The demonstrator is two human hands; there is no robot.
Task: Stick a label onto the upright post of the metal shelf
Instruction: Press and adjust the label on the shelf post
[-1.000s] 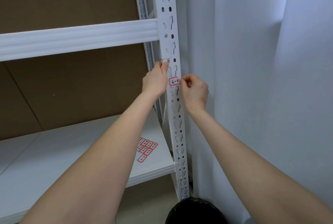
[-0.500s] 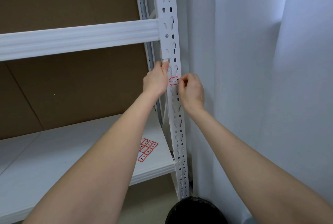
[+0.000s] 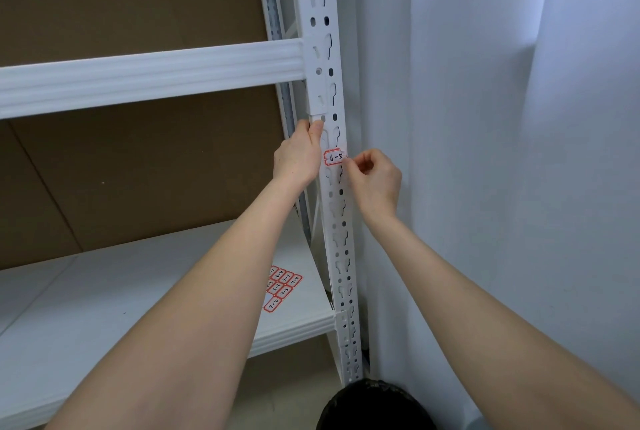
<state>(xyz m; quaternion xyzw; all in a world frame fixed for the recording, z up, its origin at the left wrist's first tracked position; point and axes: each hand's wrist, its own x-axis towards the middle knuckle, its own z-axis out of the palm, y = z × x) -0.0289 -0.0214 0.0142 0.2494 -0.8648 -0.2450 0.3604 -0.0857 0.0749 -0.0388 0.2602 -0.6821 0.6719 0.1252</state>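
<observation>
Down on the lower shelf board (image 3: 145,294), near its right front corner, a sheet of red-bordered labels (image 3: 282,287) is lying flat, partly hidden behind your left forearm. A dark rounded object (image 3: 374,405) is sitting at the bottom edge of the view, just in front of the foot of the post; what it is cannot be told. Nothing is coming between your hands and the front face of the post.

Brown cardboard (image 3: 138,170) is backing the shelf behind both levels, and a white ribbed crossbeam (image 3: 149,76) is running into the upright post (image 3: 341,256) above your hands. A pale curtain (image 3: 502,152) is hanging to the right of the post, close beside it.

Your left hand (image 3: 298,159) is wrapping around the left edge of the post just below the beam bracket, fingers closed on the metal and thumb lying up along the front face. Your right hand (image 3: 375,180) is sitting at the post's right edge with its fingertips (image 3: 353,161) pressed together on the right end of the label (image 3: 334,157). The label, white with a red border and handwritten marks, is lying across the front face of the post over the slots, between your two hands; whether all of it is stuck down cannot be told.
</observation>
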